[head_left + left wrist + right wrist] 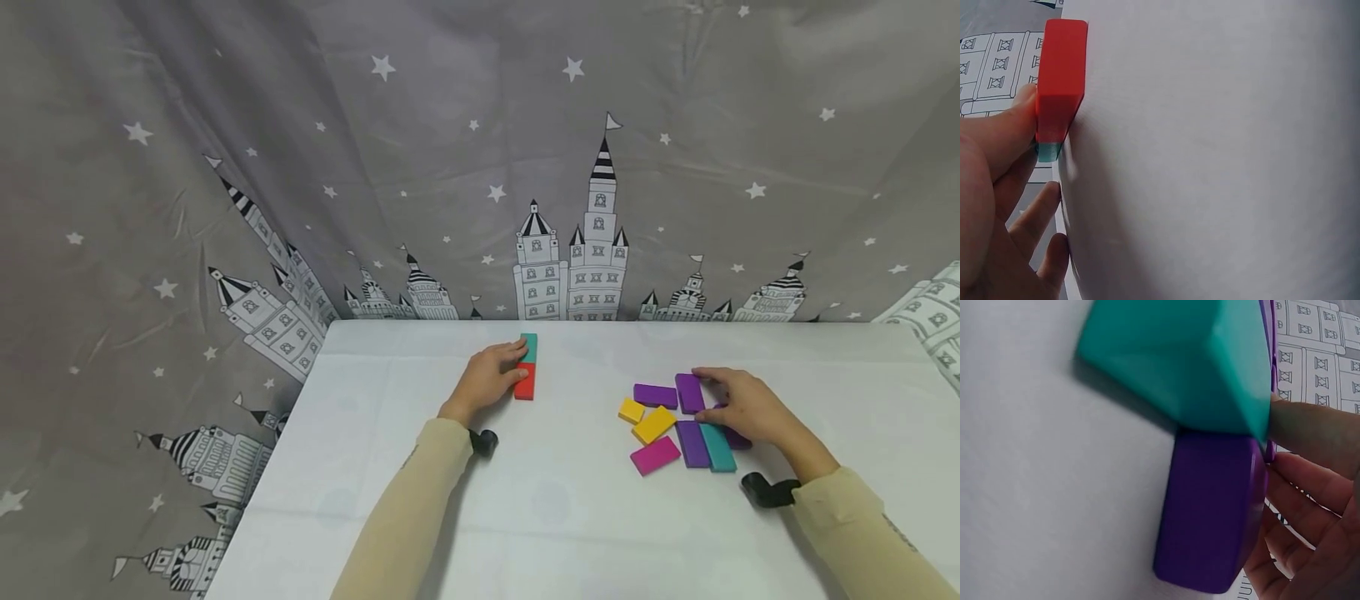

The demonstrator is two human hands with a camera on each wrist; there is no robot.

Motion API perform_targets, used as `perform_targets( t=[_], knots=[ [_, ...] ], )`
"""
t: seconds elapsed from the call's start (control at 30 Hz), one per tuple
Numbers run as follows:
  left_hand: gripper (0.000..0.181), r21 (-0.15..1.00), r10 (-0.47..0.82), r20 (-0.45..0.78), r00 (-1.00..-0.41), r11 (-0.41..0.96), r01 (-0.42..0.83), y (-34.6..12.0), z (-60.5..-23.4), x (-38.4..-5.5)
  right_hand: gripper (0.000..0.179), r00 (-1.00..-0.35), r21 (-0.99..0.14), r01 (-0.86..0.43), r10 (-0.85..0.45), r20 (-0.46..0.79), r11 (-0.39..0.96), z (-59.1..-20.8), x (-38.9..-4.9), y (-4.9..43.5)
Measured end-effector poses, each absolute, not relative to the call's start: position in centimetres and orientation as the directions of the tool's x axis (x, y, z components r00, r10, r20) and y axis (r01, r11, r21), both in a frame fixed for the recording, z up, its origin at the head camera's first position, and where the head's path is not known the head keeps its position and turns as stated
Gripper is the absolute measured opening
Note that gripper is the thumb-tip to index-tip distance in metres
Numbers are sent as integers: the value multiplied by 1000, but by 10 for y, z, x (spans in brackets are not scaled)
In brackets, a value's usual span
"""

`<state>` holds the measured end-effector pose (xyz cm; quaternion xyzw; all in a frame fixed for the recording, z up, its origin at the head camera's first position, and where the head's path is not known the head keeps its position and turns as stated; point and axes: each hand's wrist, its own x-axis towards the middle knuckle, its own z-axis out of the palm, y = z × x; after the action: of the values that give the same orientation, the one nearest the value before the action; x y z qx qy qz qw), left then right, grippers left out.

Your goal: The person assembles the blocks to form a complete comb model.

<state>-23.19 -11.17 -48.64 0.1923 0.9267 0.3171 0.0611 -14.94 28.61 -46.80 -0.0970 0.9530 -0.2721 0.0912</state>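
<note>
In the head view my left hand (487, 379) touches the left side of two blocks lying end to end. The thumb lies against the red block (1063, 59), and the forefinger reaches the teal block (529, 347) beyond it. At the right, my right hand (750, 404) pinches a purple block (687, 393) between thumb and forefinger, one at each end. Just nearer than that hand, a second teal block (718, 448) leans on a dark purple block (692, 444). Another purple block (1210, 512) sits partly hidden below the right hand.
Left of the right hand lie a purple block (655, 396), a small yellow block (631, 410), a longer yellow block (654, 426) and a pink block (656, 456). All rest on a white table (555, 517). A grey castle-print curtain (450, 167) hangs behind it.
</note>
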Motion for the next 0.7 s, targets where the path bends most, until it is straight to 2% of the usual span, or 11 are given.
perform_targets(
  t=[0.4, 0.7],
  knots=[
    [51, 632, 402, 19, -916, 705, 322, -110, -488, -233, 72, -980, -537, -69, -157, -120, 841, -462, -148, 285],
    [50, 636, 395, 20, -918, 704, 316, -113, -490, -232, 73, -991, -584, -67, -124, -59, 809, -447, -142, 266]
  ],
)
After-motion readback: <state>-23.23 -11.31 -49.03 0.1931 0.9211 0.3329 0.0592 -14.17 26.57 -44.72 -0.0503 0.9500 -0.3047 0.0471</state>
